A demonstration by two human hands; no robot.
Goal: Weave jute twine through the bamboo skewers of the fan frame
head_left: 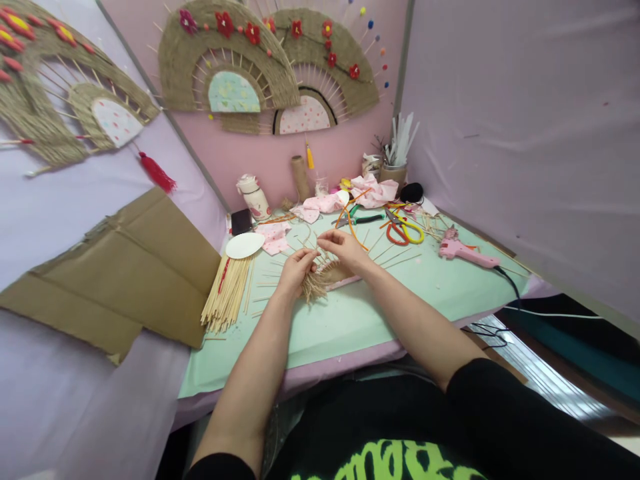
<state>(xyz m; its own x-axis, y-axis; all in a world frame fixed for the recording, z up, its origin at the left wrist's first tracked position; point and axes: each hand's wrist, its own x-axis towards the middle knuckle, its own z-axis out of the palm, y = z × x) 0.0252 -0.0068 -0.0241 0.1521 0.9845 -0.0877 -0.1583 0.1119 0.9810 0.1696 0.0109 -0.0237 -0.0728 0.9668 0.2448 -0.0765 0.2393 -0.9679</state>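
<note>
A half-round fan frame [341, 272] of thin sticks and brown board lies on the pale green tabletop, its sticks spreading outward. At its left side, my left hand [299, 270] is closed on a bundle of jute twine [314, 288] whose loose ends hang below the fingers. Just to the right, my right hand [343, 248] reaches over the frame with thumb and forefinger pinched together. A thin strand of twine seems to run between the two hands, though the fingertips hide most of it. Parts of the frame are covered by both hands.
Bamboo sticks [227, 293] and a white oval card [245, 245] lie at the left. Beyond the frame are pruning shears [367, 219] and scissors [406, 230]. A pink glue gun [467, 253] rests at the right, its cord over the edge. Cardboard [115, 267] leans at far left.
</note>
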